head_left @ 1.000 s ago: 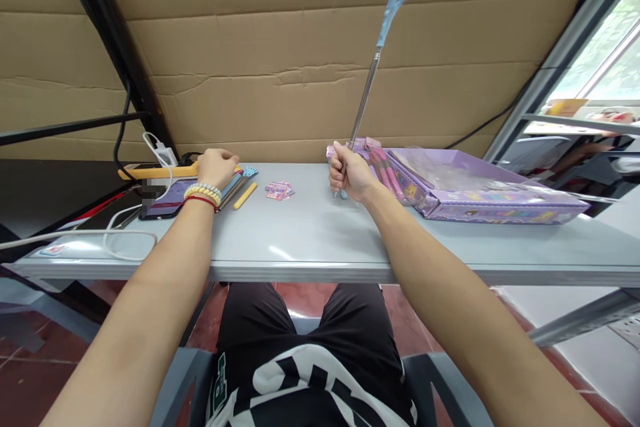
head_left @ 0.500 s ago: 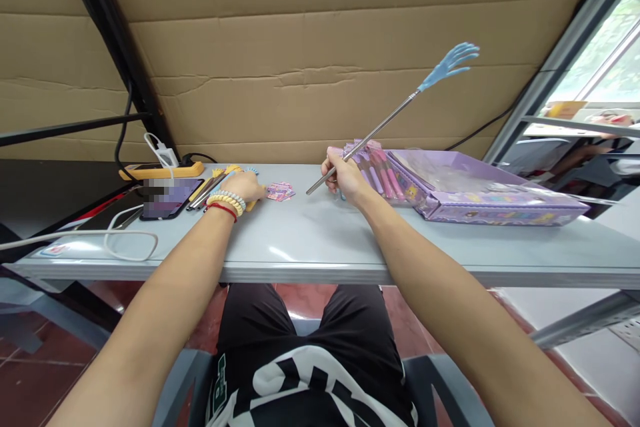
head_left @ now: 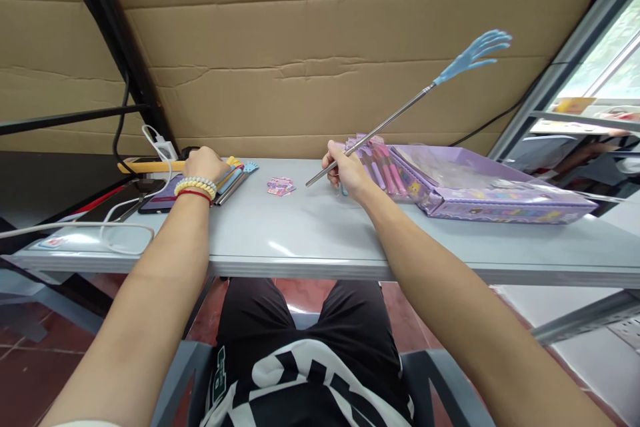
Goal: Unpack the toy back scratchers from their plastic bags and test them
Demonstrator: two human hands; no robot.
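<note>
My right hand (head_left: 345,172) is closed around the silver rod of an extended back scratcher (head_left: 390,119). Its blue hand-shaped head points up and to the right, while the bare rod end slants down just above the table. At the left, my left hand (head_left: 204,165) is by a bunch of collapsed back scratchers (head_left: 237,181) with blue and yellow heads, lying side by side; its fingers are turned away from view. Small pink printed cards (head_left: 281,186) lie between my hands. Plastic-wrapped pink and purple back scratchers (head_left: 383,170) lie behind my right hand.
A purple open box (head_left: 505,210) with clear plastic in it stands at the right. Near my left wrist are a phone (head_left: 159,201), a white charging cable (head_left: 127,252) and a yellow bar (head_left: 145,167). Cardboard (head_left: 300,33) closes off the back; the table edge (head_left: 310,269) is in front.
My right hand has tipped the back scratcher from nearly upright to a rightward slant. My left hand reached right to the loose yellow piece, then returned left; that piece has left its spot.
</note>
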